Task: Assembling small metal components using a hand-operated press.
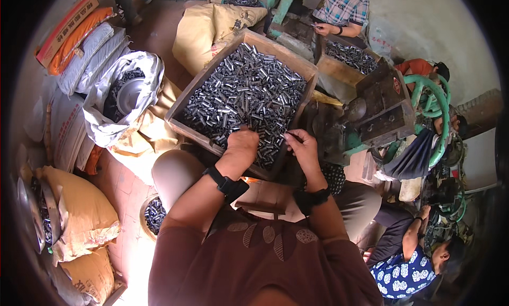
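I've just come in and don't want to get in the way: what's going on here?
A seated person has both hands at a wooden box full of small metal tubes. The left hand reaches among them, fingertips hidden; the right hand is at the near right side, possibly pinching a tube. Across, someone in a checked shirt sits by another box of metal parts.

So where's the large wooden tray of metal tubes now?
In the head view, the large wooden tray is above centre, right of the open white sack, by the left hand and right hand.
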The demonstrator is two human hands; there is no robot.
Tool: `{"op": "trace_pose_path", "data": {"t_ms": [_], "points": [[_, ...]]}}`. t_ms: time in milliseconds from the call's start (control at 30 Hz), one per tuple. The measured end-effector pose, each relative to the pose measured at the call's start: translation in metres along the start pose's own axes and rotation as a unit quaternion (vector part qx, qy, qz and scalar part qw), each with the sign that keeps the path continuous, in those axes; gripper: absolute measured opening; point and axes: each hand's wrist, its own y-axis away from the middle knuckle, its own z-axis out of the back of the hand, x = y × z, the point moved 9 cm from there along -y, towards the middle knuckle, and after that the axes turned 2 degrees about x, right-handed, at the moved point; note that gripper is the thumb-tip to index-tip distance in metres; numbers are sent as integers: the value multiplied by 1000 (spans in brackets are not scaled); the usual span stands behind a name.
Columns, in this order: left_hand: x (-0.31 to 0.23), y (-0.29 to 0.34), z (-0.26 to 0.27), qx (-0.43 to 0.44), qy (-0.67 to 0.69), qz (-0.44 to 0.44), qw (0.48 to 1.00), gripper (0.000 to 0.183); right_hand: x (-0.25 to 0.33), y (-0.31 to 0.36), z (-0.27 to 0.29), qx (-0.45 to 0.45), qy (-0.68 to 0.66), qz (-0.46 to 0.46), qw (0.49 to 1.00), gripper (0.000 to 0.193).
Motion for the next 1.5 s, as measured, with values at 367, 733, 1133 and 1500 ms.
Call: {"op": "trace_pose_path", "data": {"t_ms": [367, 733, 1133, 1500], "points": [[16, 3, 28, -134, 179, -33, 974, 15, -1, 1, -14, 8, -4, -19, 1000, 17], [3, 2, 6, 21, 746, -6, 665, 13, 31, 12, -2, -50, -67, 22, 996, 15], [-12, 12, 6, 85, 863, -18, 498, 12, 33, 16, -3, -40, -95, 20, 994, 15], [-13, 13, 7, 74, 855, -16, 513, 7, 46, 16, -9, -28, -69, 76, 994, 12]]}}
